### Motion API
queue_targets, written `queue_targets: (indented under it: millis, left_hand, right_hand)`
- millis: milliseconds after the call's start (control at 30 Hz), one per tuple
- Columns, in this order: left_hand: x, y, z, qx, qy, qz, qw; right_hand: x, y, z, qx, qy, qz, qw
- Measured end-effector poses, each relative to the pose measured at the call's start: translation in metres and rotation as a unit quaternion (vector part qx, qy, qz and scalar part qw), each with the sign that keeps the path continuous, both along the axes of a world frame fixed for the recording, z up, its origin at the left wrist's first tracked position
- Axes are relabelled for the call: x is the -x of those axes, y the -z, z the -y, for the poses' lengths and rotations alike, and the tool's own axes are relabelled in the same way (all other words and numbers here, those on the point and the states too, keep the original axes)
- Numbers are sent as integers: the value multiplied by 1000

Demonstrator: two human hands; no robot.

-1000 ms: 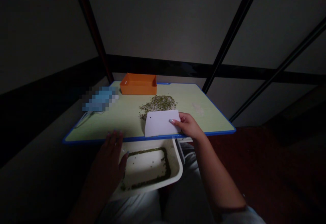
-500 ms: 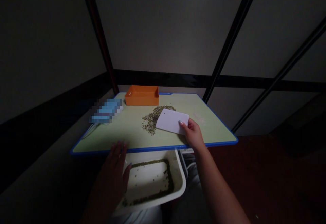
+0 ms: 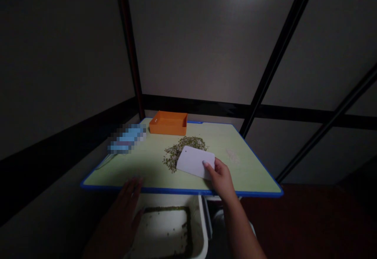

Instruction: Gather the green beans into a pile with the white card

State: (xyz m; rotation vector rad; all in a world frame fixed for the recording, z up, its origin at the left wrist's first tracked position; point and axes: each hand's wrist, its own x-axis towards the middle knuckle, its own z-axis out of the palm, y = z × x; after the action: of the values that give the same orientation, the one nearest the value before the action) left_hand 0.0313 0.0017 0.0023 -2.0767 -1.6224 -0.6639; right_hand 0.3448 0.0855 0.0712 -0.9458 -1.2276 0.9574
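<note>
My right hand (image 3: 221,176) grips a flat white scraper (image 3: 194,161), thumb on top and fingers beneath. The scraper has a small hole near one corner and tilts over the near side of a loose pile of small greenish grains (image 3: 191,143), hiding part of it. My left hand (image 3: 125,204), in shadow, has its fingers stretched out at the table's near edge and its thumb apart over a white tub (image 3: 202,227). The tub is below the table edge, with similar grains (image 3: 189,227) gathered along the borders of its floor.
An orange open box (image 3: 168,127) stands at the back left of the pale green table (image 3: 250,172), which has a blue rim. A blurred blue item (image 3: 128,138) with a cable lies at the left edge. Walls close in behind and left. A faint whitish patch (image 3: 233,155) shows at right.
The view has tilted up, so everything appears lower. My right hand has drawn the scraper slightly nearer and left, showing more of the pile behind it. My left hand remains at the table edge.
</note>
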Motion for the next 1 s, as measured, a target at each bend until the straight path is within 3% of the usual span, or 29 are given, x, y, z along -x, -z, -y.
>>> queue_targets:
  millis: [200,467,600,800,1000]
  left_hand:
    - [19,-11,0,43,-6,-18,999]
    - [37,-18,7,23,-25,-39,999]
    - [35,-15,4,47,-43,-4,998]
    - [30,-1,-3,50,-43,47,997]
    - [22,1,-3,-3,-35,44,998]
  right_hand:
    - [-2,0,1,-7,-22,35,999]
    - [-2,2,0,-7,-17,23,1000]
    - [-2,0,0,-12,-16,23,1000]
    - [0,-3,2,-17,-77,63,995]
    - [1,-2,1,-18,-15,40,999]
